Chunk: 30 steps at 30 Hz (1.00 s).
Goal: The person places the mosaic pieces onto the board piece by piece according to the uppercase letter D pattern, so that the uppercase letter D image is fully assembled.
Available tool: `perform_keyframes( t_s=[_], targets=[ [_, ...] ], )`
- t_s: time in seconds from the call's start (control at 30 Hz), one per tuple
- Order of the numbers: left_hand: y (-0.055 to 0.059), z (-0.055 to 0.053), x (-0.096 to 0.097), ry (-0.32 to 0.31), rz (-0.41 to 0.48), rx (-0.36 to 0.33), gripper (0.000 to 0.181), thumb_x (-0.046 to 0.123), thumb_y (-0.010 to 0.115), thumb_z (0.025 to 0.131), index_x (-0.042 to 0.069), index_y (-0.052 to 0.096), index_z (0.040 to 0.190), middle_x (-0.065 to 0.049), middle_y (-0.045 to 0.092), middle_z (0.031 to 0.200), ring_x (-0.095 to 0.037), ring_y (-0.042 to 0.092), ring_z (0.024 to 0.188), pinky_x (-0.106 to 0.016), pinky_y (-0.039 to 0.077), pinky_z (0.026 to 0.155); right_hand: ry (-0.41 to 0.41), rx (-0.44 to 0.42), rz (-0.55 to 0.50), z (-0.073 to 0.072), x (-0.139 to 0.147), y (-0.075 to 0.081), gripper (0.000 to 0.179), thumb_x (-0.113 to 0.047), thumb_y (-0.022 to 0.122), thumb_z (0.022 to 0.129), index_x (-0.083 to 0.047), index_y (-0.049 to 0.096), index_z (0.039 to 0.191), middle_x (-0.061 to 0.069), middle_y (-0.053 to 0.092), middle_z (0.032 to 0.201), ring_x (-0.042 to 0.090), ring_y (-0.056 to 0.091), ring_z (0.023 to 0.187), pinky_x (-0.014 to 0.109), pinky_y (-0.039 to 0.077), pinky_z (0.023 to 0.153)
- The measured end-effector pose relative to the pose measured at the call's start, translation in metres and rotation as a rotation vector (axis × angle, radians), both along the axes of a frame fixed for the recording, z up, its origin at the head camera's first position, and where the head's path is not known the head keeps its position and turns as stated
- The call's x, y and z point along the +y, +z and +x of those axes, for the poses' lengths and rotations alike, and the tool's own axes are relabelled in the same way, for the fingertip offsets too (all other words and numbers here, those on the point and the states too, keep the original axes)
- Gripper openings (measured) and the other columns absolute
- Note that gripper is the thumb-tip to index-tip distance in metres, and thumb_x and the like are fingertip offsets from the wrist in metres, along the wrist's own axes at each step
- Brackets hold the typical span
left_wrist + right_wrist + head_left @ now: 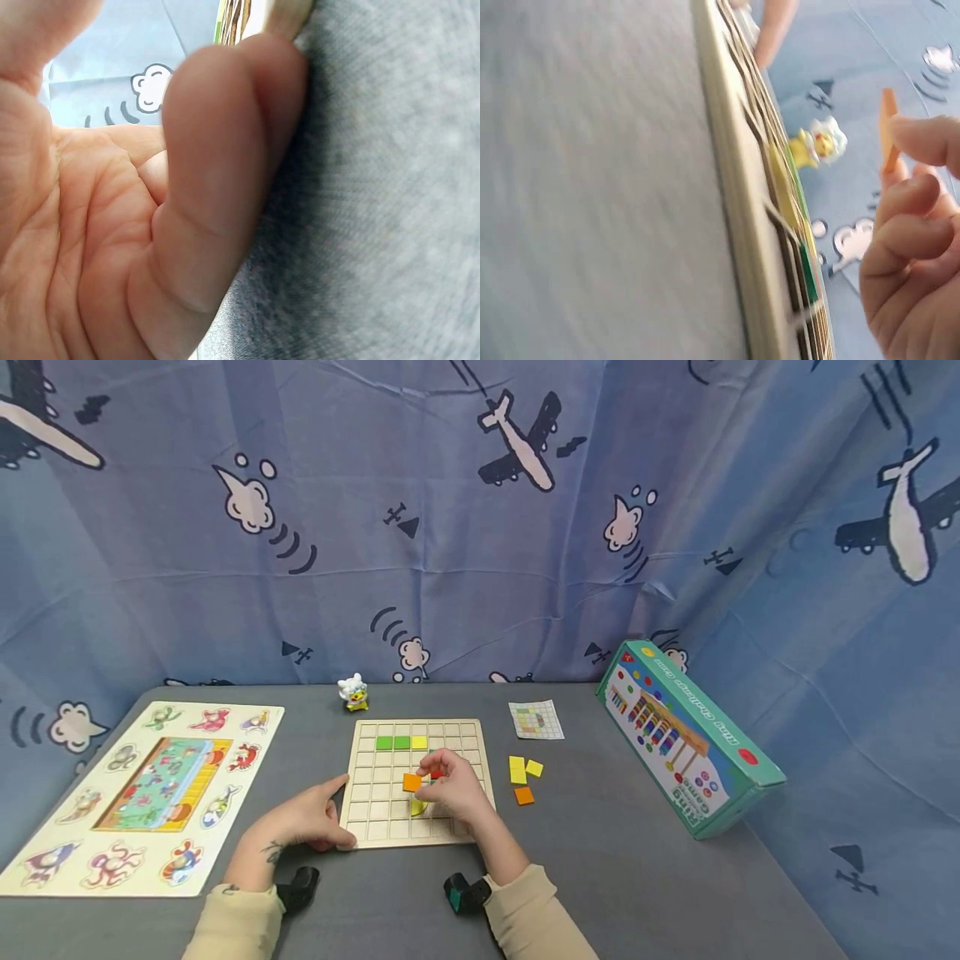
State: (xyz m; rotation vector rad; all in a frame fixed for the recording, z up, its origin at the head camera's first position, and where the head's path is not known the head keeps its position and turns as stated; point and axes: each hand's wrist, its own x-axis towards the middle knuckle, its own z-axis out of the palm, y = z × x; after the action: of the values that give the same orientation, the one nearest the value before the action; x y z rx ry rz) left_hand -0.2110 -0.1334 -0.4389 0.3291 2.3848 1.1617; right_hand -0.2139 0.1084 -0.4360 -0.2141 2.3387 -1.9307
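Observation:
The wooden grid board (375, 835) lies at the middle of the table. Along its top run two green tiles (384, 742) and a yellow tile (419, 742). Lower on the grid are a red piece (437, 774) and a yellow piece with a curved edge (417, 807), both partly covered by my right hand (459, 792). That hand pinches an orange square tile (412, 782) between thumb and fingertips above the board, seen edge-on in the right wrist view. My left hand (303, 818) touches the board's left edge with its index finger and thumb spread apart.
Right of the board lie yellow tiles (517, 770), an orange tile (524, 796) and a printed pattern card (536, 720). A toy figure (353, 692) stands behind it. A sea-animal puzzle board (247, 714) lies at left, a green game box (690, 739) at right.

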Motion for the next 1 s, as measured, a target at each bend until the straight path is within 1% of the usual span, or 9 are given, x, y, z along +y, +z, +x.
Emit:
perform_keyframes(
  t_s=[0.13, 0.17, 0.3, 0.4, 0.6, 0.83, 0.93, 0.97, 1.0],
  targets=[
    [-0.001, 0.0, 0.001, 0.018, -0.009, -0.006, 0.108, 0.014, 0.083, 0.061, -0.005, 0.017, 0.145, -0.003, 0.053, 0.059, -0.012, 0.046, 0.047, -0.028, 0.039, 0.047, 0.028, 0.013, 0.12, 0.001, -0.013, -0.003, 0.034, 0.014, 0.067, 0.064, 0.005, 0.058, 0.096, 0.013, 0.062, 0.089, 0.017, 0.052, 0.076, 0.023, 0.04, 0.057],
    [-0.001, 0.0, 0.001, 0.021, -0.011, -0.006, 0.108, 0.014, 0.083, 0.061, -0.005, 0.018, 0.145, -0.003, 0.053, 0.059, -0.012, 0.045, 0.047, -0.028, 0.038, 0.046, 0.036, 0.013, 0.151, 0.001, -0.015, -0.004, 0.034, 0.015, 0.067, 0.063, 0.005, 0.058, 0.094, 0.013, 0.062, 0.088, 0.017, 0.052, 0.076, 0.024, 0.04, 0.058],
    [-0.002, 0.0, 0.002, 0.028, -0.01, -0.007, 0.108, 0.013, 0.083, 0.061, -0.006, 0.018, 0.145, -0.004, 0.052, 0.059, -0.012, 0.045, 0.047, -0.027, 0.038, 0.046, 0.051, 0.002, 0.252, 0.003, -0.021, -0.004, 0.034, 0.017, 0.068, 0.061, 0.003, 0.057, 0.089, 0.011, 0.059, 0.083, 0.014, 0.05, 0.067, 0.023, 0.04, 0.056],
    [-0.001, 0.0, 0.002, 0.029, -0.009, -0.006, 0.108, 0.013, 0.083, 0.061, -0.006, 0.018, 0.145, -0.004, 0.052, 0.059, -0.012, 0.045, 0.047, -0.027, 0.038, 0.046, 0.041, -0.002, 0.328, 0.005, -0.023, -0.002, 0.033, 0.017, 0.068, 0.061, 0.0, 0.057, 0.088, 0.009, 0.059, 0.082, 0.013, 0.049, 0.064, 0.023, 0.039, 0.053],
    [-0.001, 0.001, 0.001, 0.031, -0.002, -0.005, 0.107, 0.012, 0.083, 0.061, -0.007, 0.018, 0.144, -0.004, 0.053, 0.06, -0.013, 0.046, 0.047, -0.028, 0.04, 0.047, 0.043, 0.006, 0.441, 0.007, -0.027, 0.003, 0.031, 0.014, 0.069, 0.062, -0.002, 0.058, 0.086, 0.007, 0.059, 0.081, 0.014, 0.047, 0.063, 0.023, 0.037, 0.048],
    [0.0, 0.0, 0.001, 0.025, 0.002, -0.007, 0.108, 0.012, 0.083, 0.061, -0.007, 0.017, 0.145, -0.004, 0.053, 0.06, -0.012, 0.047, 0.047, -0.028, 0.04, 0.047, 0.068, 0.004, 0.482, 0.005, -0.029, 0.005, 0.032, 0.012, 0.071, 0.061, -0.003, 0.059, 0.086, 0.005, 0.057, 0.079, 0.016, 0.047, 0.063, 0.025, 0.038, 0.048],
    [0.0, 0.001, 0.001, 0.012, 0.005, -0.004, 0.108, 0.013, 0.082, 0.062, -0.007, 0.017, 0.144, -0.003, 0.053, 0.06, -0.011, 0.046, 0.047, -0.027, 0.04, 0.046, 0.074, 0.027, 0.407, 0.002, -0.024, 0.003, 0.033, 0.009, 0.073, 0.063, -0.002, 0.061, 0.092, 0.006, 0.06, 0.084, 0.017, 0.052, 0.071, 0.026, 0.041, 0.055],
    [0.0, 0.001, 0.001, 0.006, 0.004, -0.001, 0.108, 0.013, 0.082, 0.062, -0.008, 0.017, 0.144, -0.003, 0.053, 0.06, -0.011, 0.046, 0.047, -0.027, 0.039, 0.046, 0.076, 0.032, 0.355, 0.001, -0.021, 0.002, 0.033, 0.008, 0.073, 0.064, 0.0, 0.061, 0.095, 0.009, 0.062, 0.087, 0.017, 0.053, 0.075, 0.026, 0.042, 0.058],
    [0.001, 0.001, 0.001, 0.003, 0.004, 0.002, 0.107, 0.013, 0.082, 0.062, -0.008, 0.016, 0.144, -0.003, 0.053, 0.06, -0.011, 0.046, 0.047, -0.027, 0.039, 0.046, 0.079, 0.04, 0.293, -0.001, -0.017, 0.001, 0.034, 0.007, 0.073, 0.065, 0.001, 0.061, 0.097, 0.011, 0.062, 0.09, 0.017, 0.053, 0.073, 0.025, 0.041, 0.058]
  ],
)
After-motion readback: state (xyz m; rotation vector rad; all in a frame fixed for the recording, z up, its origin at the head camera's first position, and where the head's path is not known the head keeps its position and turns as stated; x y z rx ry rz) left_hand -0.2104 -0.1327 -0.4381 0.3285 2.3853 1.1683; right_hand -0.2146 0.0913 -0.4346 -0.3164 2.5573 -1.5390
